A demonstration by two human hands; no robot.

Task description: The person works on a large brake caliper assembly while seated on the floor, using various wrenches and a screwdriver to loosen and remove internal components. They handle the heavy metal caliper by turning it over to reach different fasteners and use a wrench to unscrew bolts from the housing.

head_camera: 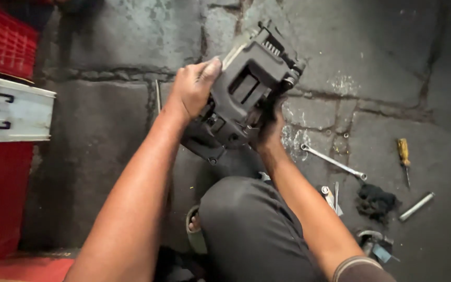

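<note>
A dark grey plastic-and-metal mechanical housing is held up above the cracked concrete floor, tilted with its far end up to the right. My left hand grips its left edge, thumb on top. My right hand holds its lower right side from beneath, fingers partly hidden behind the part. My knee in dark trousers is below the part.
On the floor to the right lie a long spanner, a yellow-handled screwdriver, a dark rag, a metal tube and small tools. A white metal box and red crates stand at the left.
</note>
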